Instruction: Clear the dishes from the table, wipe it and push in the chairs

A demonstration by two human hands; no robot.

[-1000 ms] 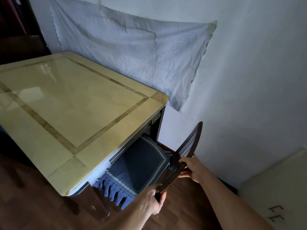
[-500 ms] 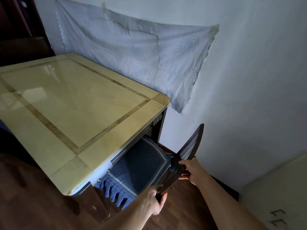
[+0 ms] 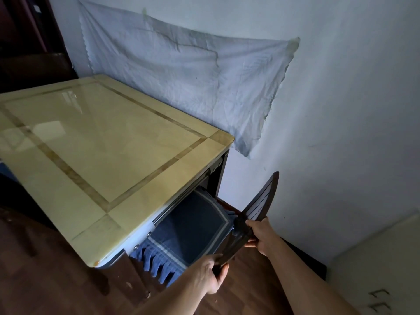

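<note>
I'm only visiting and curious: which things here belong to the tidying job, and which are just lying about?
Part of the job: table, chair, left hand and right hand gripping the chair's back.
Just there: white cloth on the wall, blue fringed mat on the seat, cupboard.

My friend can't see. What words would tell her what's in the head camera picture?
The left hand and right hand grip the back of a dark chair, whose blue cushion sits partly under a glossy yellow table. A pale cloth hangs on the wall behind.
</note>
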